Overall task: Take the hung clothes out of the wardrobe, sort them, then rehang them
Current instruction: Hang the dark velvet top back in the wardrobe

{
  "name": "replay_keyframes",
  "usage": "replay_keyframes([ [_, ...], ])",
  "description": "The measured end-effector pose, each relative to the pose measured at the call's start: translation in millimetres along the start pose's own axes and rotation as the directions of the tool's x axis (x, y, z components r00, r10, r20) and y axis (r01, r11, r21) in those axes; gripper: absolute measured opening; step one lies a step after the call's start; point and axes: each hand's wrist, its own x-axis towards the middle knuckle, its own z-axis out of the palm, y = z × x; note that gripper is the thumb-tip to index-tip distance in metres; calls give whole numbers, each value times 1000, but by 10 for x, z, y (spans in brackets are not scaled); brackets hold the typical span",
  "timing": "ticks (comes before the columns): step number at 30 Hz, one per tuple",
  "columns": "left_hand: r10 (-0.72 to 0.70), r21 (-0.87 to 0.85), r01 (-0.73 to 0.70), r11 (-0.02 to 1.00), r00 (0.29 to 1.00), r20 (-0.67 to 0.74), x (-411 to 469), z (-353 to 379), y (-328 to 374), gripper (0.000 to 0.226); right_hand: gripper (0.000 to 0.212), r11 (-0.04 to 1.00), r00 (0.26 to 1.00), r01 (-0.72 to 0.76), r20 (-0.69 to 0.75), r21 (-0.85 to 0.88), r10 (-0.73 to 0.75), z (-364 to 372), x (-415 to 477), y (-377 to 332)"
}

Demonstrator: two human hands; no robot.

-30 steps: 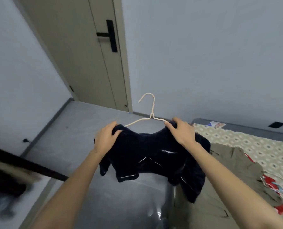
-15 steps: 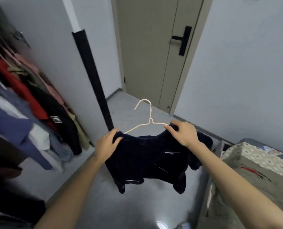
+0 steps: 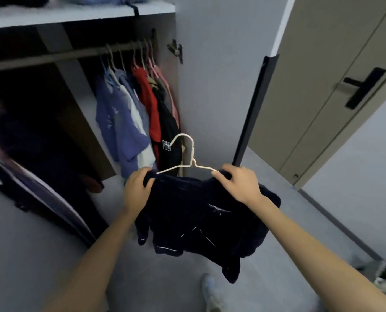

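both hands hold a dark navy garment [image 3: 201, 217] on a pale wire hanger [image 3: 188, 164], out in front of the open wardrobe [image 3: 79, 16]. the left hand [image 3: 138, 190] has its fingers curled over the garment's left shoulder, gripping cloth and hanger end together; the right hand [image 3: 239, 185] pinches the right shoulder the same way, thumb on top. the hanger's long axis runs left to right between the two hands, close to level, and its hook stands up from the middle, the curl opening toward the left, toward the wardrobe. the garment hangs down from the hanger in loose folds with thin white piping showing, its lower right part drooping lowest. behind the hook, on the wardrobe rail [image 3: 52, 56], hang other clothes: blue shirts [image 3: 120, 122], a red top [image 3: 149, 102], a black piece [image 3: 168, 134] with a small white label. a beige door [image 3: 327, 86] with a black handle [image 3: 360, 90] stands to the right, and the floor [image 3: 30, 244] below is grey.
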Motion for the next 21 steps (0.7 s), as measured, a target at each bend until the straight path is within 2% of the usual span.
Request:
replay_keyframes([
  [3,-21,-6,20,1000,996,-89,72,-341,-199,18,41,996,999,24,43,81,-28,212,294,-364],
  [8,-87,98,98,990,991,-104,386,-749,-555,20,40,975,996,16,82,220,-34,495,819,-763],
  [13,-85,192,115,975,984,-157,776,-1037,-777,21,47,940,992,41,96,339,-78,735,1399,-1044],
  [21,-175,256,250,934,944,-281,1362,-1336,-1132,30,56,863,984,80,100,499,-148,939,2233,-1484],
])
